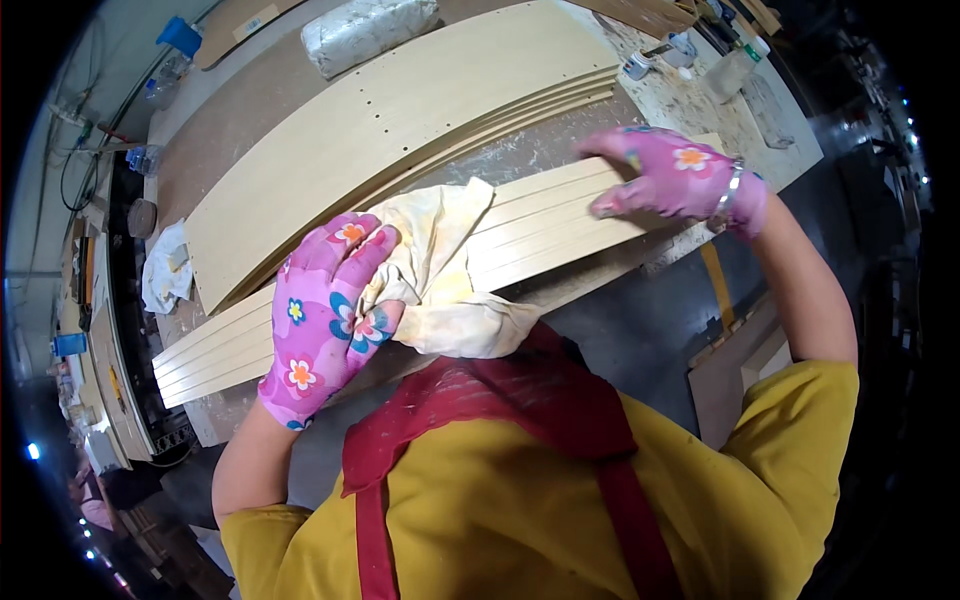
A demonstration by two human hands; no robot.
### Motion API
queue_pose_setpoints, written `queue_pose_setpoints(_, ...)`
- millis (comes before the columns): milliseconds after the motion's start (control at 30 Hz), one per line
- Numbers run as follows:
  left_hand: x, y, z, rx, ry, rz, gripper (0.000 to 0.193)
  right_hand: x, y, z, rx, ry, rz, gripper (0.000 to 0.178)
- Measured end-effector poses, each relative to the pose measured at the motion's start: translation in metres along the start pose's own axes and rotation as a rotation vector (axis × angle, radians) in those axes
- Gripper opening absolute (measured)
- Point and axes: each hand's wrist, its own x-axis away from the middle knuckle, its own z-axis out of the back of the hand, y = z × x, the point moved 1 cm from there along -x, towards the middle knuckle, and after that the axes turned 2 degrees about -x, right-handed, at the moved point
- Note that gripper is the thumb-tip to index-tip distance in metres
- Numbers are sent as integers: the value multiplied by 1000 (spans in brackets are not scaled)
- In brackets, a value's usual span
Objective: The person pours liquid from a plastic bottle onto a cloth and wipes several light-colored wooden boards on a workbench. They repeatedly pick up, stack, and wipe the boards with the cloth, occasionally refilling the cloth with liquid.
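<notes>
Head view: left hand (325,310), in flowered pink glove, fingers curled, bunching a stained pale cloth (435,240); cloth lies across a narrow pale board with lengthwise lines (545,215), near edge of workbench (250,125). Right hand (665,180), gloved alike, at the board's right end; thumb and fingers spread apart, somewhat blurred, cannot tell if touching. Just beyond: stack of wide pale panels (310,160), small holes in top one; wrapped bundle (365,35) behind

Panel stack (300,160) on tbl (230,115); rel. to stack: boards (540,220) in front, pkg (368,36) behind, rag (168,268) L, bottle (733,72) R.
</notes>
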Motion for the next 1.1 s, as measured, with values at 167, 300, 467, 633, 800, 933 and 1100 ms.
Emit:
queue_pose_setpoints(167,2,-1,2,17,13,-9,46,0,-11,0,-45,-8,28,64)
queue_pose_setpoints(300,-2,-1,3,-42,10,-58,42,5,3,-1,2,68,11,69)
queue_pose_setpoints(467,-24,13,-2,41,7,-73,37,11,11,-25,281,425,217,64)
queue_pose_setpoints(633,-88,72,-50,185,173,-297,36,18,22,-39,395,735,254,35)
queue_pose_setpoints(800,-78,61,-38,1,39,-330,36,19,38,-43,451,841,254,25)
queue_pose_setpoints(933,-53,45,-17,-56,-47,-233,41,15,21,-45,407,885,182,24)
queue_pose_setpoints(1100,-90,78,-39,152,130,-418,37,18,39,-43,400,680,228,44)
